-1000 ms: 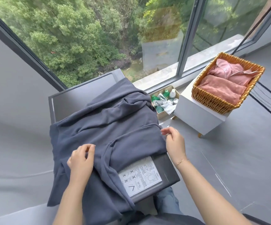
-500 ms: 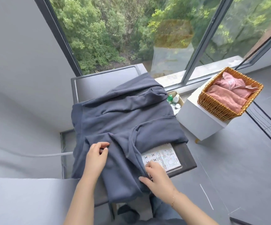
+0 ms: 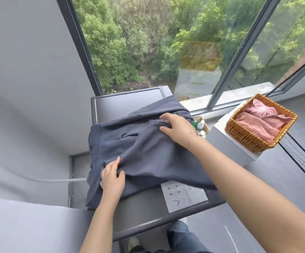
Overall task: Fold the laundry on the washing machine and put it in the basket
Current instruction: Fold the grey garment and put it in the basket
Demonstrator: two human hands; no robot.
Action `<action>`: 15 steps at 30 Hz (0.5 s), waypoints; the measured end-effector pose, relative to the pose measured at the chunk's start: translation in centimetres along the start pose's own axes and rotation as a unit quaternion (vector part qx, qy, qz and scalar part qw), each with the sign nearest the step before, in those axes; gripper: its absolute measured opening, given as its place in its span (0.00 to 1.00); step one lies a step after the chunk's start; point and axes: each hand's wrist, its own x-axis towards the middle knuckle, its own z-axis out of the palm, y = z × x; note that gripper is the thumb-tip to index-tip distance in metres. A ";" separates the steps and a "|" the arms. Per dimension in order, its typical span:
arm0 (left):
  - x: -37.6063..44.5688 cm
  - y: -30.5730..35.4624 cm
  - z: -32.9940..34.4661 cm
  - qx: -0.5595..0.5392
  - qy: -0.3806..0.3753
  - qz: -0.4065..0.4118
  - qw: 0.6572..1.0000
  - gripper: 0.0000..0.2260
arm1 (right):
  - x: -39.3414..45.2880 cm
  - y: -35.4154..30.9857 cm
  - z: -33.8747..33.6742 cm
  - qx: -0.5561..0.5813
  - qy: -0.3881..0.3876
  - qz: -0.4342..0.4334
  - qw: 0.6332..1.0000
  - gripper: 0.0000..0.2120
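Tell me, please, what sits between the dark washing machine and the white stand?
In the head view, a small cardboard box of bottles sits there.

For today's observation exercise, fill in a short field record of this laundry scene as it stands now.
garment: dark grey-blue garment, partly folded on the washing machine
left hand: grips the garment's near edge
right hand: grips a far fold
basket: wicker basket on a white stand
basket contents: folded pink clothes
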 end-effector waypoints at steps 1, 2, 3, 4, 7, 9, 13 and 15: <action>-0.2 0.1 0.1 0.010 0.002 0.001 1.000 0.24 | 0.5 0.8 0.9 -0.035 -0.017 0.022 0.999 0.19; -0.4 0.0 0.3 0.012 0.006 0.004 1.000 0.24 | 0.4 1.6 1.9 -0.035 -0.004 0.034 0.999 0.20; -0.5 0.0 0.5 0.007 0.016 0.010 1.000 0.23 | -0.2 2.3 2.8 0.003 0.019 0.042 0.999 0.18; -0.5 -0.1 0.6 -0.006 0.030 0.016 0.999 0.22 | -1.3 3.0 3.6 0.068 0.042 0.046 0.996 0.14; -0.4 -0.1 0.8 -0.070 0.107 0.008 0.992 0.14 | -6.3 4.2 5.6 0.272 0.040 0.139 0.951 0.04; -0.5 0.4 0.6 -0.181 0.121 -0.111 0.970 0.09 | -9.5 4.7 6.9 0.377 -0.016 0.234 0.896 0.09; -1.3 3.2 0.5 -0.516 -0.048 -0.338 0.786 0.09 | -13.2 5.9 9.0 0.501 -0.146 0.363 0.772 0.11; -1.5 4.5 0.2 -0.552 -0.102 -0.372 0.739 0.04 | -13.8 6.2 9.4 0.597 -0.109 0.384 0.695 0.12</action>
